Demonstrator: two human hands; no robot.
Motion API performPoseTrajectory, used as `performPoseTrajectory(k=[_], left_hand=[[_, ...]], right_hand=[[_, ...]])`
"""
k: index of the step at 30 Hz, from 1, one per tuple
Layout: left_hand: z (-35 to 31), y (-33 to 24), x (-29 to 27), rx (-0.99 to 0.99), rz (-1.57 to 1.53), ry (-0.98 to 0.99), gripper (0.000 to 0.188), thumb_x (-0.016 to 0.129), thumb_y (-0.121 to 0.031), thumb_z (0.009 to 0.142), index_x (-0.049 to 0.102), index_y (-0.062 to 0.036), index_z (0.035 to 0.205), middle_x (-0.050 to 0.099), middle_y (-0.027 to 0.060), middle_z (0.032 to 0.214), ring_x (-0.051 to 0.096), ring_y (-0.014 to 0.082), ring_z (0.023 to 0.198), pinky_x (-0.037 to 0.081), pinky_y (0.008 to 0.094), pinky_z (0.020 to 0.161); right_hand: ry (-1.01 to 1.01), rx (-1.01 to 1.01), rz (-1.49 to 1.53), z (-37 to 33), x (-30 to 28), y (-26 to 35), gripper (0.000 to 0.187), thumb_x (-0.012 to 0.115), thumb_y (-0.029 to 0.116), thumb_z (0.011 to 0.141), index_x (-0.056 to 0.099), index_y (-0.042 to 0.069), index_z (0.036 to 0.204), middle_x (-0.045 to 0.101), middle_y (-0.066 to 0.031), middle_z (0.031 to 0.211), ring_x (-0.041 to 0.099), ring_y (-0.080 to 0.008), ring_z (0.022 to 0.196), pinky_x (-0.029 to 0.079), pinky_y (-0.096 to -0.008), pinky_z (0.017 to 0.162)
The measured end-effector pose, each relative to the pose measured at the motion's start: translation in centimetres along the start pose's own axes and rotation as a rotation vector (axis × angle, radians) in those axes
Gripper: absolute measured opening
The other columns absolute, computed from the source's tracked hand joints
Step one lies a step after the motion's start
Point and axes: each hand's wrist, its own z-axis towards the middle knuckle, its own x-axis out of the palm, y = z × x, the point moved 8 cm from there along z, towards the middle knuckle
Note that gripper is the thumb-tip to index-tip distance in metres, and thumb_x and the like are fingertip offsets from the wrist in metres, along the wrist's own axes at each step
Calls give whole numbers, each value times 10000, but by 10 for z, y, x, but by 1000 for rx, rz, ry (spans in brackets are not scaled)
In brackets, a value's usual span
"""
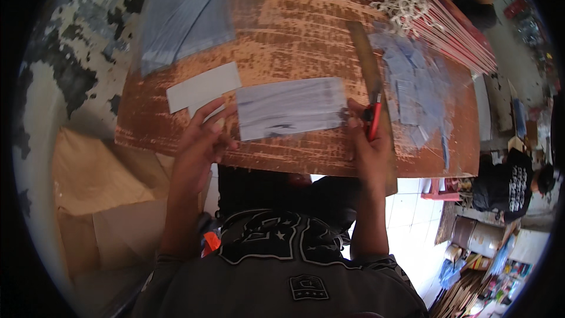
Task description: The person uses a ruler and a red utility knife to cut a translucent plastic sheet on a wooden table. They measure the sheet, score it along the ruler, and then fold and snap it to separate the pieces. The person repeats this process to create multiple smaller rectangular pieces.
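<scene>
A rectangular stack of translucent plastic sheets (291, 106) lies on the worn brown table (282, 35) in front of me. My left hand (203, 132) is at its left edge, fingers spread and fingertips close to the sheets; whether they touch is hard to tell. My right hand (371, 141) is at the right edge, thumb and fingers against the sheets' corner. It also holds a slim red-handled cutter (375, 119), its dark end pointing away from me. Beyond my left fingers lies a white rectangular card (205, 87), partly covered by the hand.
A long brown strip (368, 62) runs along my right side. Right of it lie scattered plastic pieces (415, 82) and a bundle of red-and-white sticks with white cords (438, 20). Larger plastic sheets (188, 17) lie far left. A cardboard box (112, 182) stands left; a person (506, 185) is at right.
</scene>
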Motion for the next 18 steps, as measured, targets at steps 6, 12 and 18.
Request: performPoseTrajectory(k=[6,12,18], left_hand=[[-1,-1,1,-9,62,19,598,592,-208,1082,398,1,1607,513,265,1600,717,123,883,441,206,667],[0,1,-1,-22,54,-4,594,587,-196,1083,399,0,1611,513,266,1604,714,118,877,443,206,664],[-2,-2,2,-4,97,2,590,586,-183,1081,402,-1,1611,523,264,1597,707,114,846,440,205,656]], right_hand=[[-37,-85,-141,1,3,9,392,679,122,1066,630,-13,1431,749,-68,1174,536,-21,690,441,-212,595],[-36,-85,-224,2,0,10,424,679,125,1060,604,-4,1456,751,-90,1287,609,-65,827,524,-246,751],[-1,-69,-263,5,-1,5,457,671,134,1060,571,22,1491,737,-93,1343,595,-61,836,509,-250,766]])
